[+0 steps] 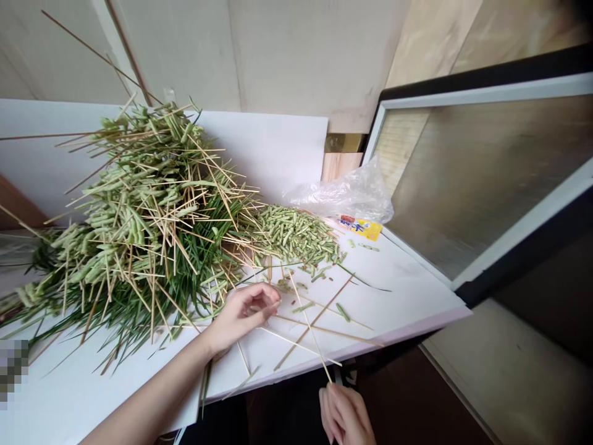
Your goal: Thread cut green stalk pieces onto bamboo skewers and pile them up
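My right hand (346, 415), at the bottom, is closed on the lower end of a thin wooden skewer (311, 330) that slants up and left over the white table (407, 266). My left hand (250, 307) hovers over the table edge area, fingers curled and thumb near the index fingertip. Whether anything sits between them is hidden. Just beyond it lie loose green pieces and several skewers (319, 315) crossing each other. Behind is a heap of short cut green pieces (296, 235), pod-like in look.
A tall pile of pale green pieces on skewers (139, 204), mixed with dark grass-like leaves (204, 241), fills the left. A clear plastic bag (356, 191) and a yellow packet (368, 229) lie at the back. A framed pane (463, 179) leans at the right.
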`<state>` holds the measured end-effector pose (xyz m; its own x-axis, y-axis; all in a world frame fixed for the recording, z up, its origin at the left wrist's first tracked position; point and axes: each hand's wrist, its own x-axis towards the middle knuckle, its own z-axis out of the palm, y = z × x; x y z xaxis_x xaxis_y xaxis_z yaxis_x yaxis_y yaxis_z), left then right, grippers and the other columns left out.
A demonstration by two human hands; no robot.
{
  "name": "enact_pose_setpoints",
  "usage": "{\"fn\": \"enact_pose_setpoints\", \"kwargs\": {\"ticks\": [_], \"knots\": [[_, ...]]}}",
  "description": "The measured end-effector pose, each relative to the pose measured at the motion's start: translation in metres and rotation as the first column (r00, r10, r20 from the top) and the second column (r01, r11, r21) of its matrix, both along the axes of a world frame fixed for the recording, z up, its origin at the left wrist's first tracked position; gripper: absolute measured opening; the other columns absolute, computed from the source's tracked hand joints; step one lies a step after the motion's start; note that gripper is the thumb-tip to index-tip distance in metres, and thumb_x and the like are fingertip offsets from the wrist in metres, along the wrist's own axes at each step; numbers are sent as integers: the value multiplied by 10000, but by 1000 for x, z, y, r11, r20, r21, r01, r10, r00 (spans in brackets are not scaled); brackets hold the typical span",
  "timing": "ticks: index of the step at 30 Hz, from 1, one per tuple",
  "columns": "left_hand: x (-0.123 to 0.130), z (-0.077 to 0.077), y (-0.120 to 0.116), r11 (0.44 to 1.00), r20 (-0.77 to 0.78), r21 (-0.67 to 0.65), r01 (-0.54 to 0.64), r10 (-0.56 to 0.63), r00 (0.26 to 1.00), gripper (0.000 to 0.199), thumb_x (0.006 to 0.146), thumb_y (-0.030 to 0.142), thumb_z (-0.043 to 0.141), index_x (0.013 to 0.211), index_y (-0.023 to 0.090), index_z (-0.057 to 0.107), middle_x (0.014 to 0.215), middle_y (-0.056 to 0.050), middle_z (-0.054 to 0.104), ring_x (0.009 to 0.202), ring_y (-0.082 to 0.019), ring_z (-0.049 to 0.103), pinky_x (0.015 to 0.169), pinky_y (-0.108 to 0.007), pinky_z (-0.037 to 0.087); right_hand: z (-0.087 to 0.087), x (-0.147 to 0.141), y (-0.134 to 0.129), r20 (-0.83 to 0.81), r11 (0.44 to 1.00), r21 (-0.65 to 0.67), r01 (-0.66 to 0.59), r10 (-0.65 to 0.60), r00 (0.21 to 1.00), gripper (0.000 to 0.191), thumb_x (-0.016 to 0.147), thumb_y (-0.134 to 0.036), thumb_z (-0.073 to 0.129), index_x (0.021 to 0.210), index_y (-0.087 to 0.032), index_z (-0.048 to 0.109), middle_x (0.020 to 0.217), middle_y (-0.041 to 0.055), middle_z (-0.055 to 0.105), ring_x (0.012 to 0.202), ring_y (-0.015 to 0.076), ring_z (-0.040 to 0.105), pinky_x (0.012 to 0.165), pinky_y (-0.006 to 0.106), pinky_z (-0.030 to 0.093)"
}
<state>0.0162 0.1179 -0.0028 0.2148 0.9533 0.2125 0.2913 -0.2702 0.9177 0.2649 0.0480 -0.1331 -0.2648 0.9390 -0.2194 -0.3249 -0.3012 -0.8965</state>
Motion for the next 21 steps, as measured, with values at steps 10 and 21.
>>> {"fn": "enact_pose_setpoints", "kwargs": {"ticks": [10,21], "knots": [[41,42,65,989,-809,151,-8,128,574,264,899,101,562,1124,167,683,1113,-92,718,844,-184,706,791,-283,548,-9,-1,8,-119,931,108,349,-336,934,578,914,-616,593,532,-278,321,497,-102,252,468,91,216,484,327,130],[79,28,124,986,-948,158,-50,166,273,289,804,-10,567,993,146,721,1092,-175,729,1080,-315,698,865,-404,566,0,-2,14,-29,918,150,368,-368,930,603,880,-716,562,558,-278,301,509,-109,254,474,84,218,502,332,115]]}}
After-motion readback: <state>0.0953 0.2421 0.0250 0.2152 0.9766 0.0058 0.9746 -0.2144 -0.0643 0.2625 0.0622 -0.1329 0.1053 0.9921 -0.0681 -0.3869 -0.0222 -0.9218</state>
